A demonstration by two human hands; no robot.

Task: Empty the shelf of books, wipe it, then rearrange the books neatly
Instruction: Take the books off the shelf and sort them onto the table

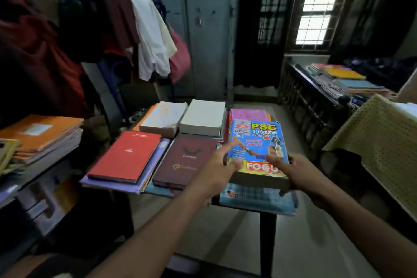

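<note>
a thick blue psc book is shown lying flat on top of a pile at the right end of a small dark tabletop. it is flanked by both hands. the left hand is laid against the book's left edge, its fingers spread and nearly straight, the forefinger stretched over the cover. the right hand is curled round the book's near right corner, the thumb pressed on the cover. beneath the book a pale blue checked book is seen, and behind it a pink book. to the left, a maroon diary and a red book are laid flat side by side, the red one resting on a lilac folder. behind these, two thick books are set with their page edges turned toward the viewer. at the far left, a shelf is shown carrying a stack of orange notebooks. clothes are hung above it. further books are spread on a dark surface beneath a barred window.
</note>
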